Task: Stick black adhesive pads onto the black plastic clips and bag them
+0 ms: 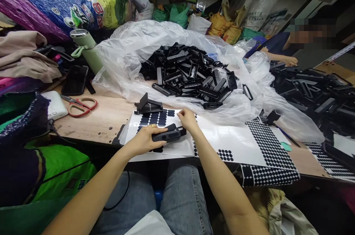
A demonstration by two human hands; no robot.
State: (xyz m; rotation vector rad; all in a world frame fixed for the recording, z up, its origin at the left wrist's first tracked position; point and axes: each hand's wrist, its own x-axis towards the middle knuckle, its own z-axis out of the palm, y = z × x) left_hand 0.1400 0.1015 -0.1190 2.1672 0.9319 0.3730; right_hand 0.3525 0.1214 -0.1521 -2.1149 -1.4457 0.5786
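My left hand (144,139) is closed on a black plastic part (173,134) with a carbon-like pattern, its fingers along the near end. The part is held just over a white sheet (177,152) of black stickers. Beyond it, my right hand (188,119) is pinched at the sheet's upper area, beside oblong black stickers (158,117). Whatever its fingertips hold, if anything, is too small to make out. Behind my left hand stands a black folding stand-like part (149,105).
A clear plastic bag (119,68) full of black parts (191,76) lies behind the sheets. Sheets of round stickers (269,146) overhang the table edge at right. Red-handled scissors (83,107), a phone (74,80) and a green bottle (88,50) are at left. Another person's arm (280,58) reaches in at right.
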